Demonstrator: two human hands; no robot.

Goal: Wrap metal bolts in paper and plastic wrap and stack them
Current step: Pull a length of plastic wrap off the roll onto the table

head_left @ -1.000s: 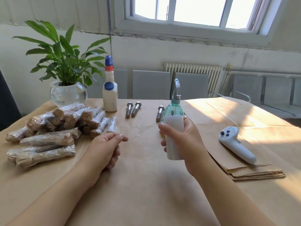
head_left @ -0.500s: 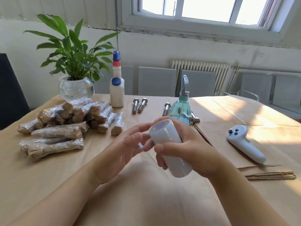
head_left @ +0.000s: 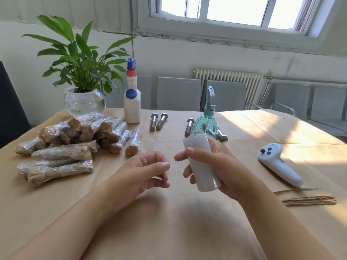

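A person's right hand (head_left: 221,166) gripped a white roll of plastic wrap (head_left: 201,164), fingers curled round its middle and the roll tilted just above the paper-covered bench (head_left: 169,222), while the left hand (head_left: 142,173) hung beside it with fingers loosely curled – apparently pinching a barely visible edge of clear film, though that could not be told for certain. The roll looked light and stiff, best held round the core; its film would likely be thin, clingy and quick to tear or fold on itself, so the free edge wanted a gentle pinch. Bare steel bolts (head_left: 158,121) lay well back on the bench – heavy, hard and prone to rolling, easiest taken by the shank. To the left sat a stack of wrapped bundles (head_left: 75,141), brown paper gleaming under plastic.
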